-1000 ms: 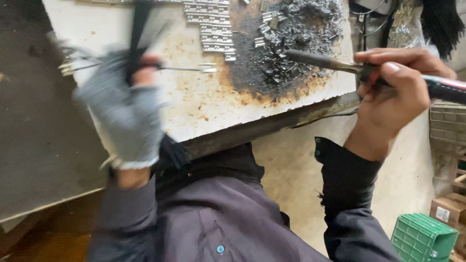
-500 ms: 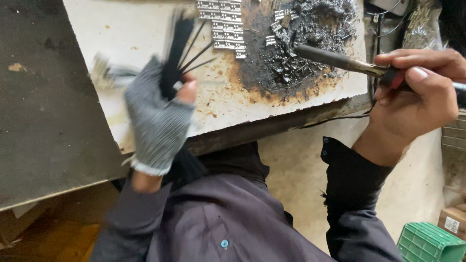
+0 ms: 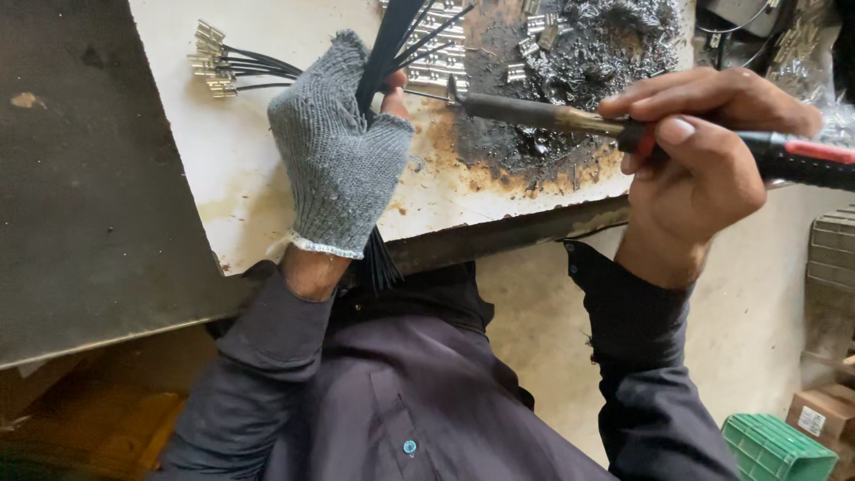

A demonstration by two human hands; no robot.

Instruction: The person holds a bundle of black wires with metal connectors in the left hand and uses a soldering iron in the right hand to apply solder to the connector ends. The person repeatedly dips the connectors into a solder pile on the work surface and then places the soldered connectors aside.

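My left hand (image 3: 337, 158), in a grey knitted fingerless glove, grips a bundle of thin black wires (image 3: 397, 31) that fans out above the white board (image 3: 240, 169). My right hand (image 3: 704, 147) holds a soldering iron (image 3: 534, 113) by its black and red handle, with the tip close to my left thumb and the wire ends. A second group of black wires with metal terminals (image 3: 214, 61) lies on the board to the left of my gloved hand. Loose metal terminals (image 3: 543, 36) lie around a burnt black patch (image 3: 570, 80) of the board.
A dark panel (image 3: 80, 205) lies to the left of the board. On the floor at the lower right stand a green plastic crate (image 3: 775, 450) and a cardboard box (image 3: 824, 411). My dark shirt fills the bottom centre.
My left hand has swung right with the wire bundle, leaving a group of terminal-tipped wires on the board. The soldering iron has come left and down towards the wire ends.
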